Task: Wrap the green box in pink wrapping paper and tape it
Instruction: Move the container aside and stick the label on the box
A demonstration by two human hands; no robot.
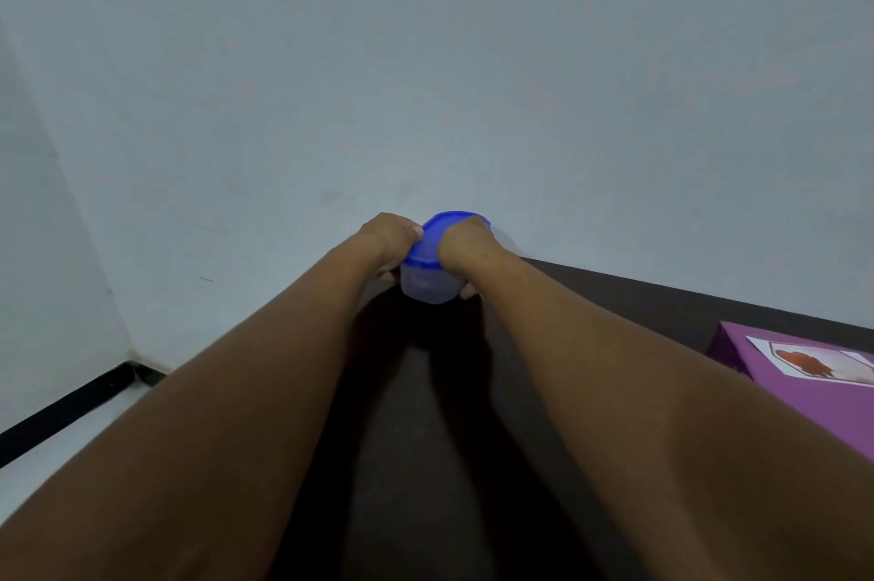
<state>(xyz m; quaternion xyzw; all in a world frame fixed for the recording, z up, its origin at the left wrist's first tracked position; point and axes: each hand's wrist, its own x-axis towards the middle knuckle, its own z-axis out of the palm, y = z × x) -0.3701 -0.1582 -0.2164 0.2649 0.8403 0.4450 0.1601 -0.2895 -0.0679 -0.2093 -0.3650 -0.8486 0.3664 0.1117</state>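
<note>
While both hands, left [390, 234] and right [466, 245], grip the blue-lidded translucent plastic tub [428, 280], a sudden lid release could tip it off the dark bench [615, 297]

Blue-lidded clear container [428, 271] on dark table [615, 297]; purple box [813, 396], perhaps cardboard, right

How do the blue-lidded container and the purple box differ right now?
The container is small, translucent, rounded and gripped by the left hand and right hand; the purple box is larger, opaque, flat-sided, untouched, bearing a picture label. Both are at the dark table.
</note>
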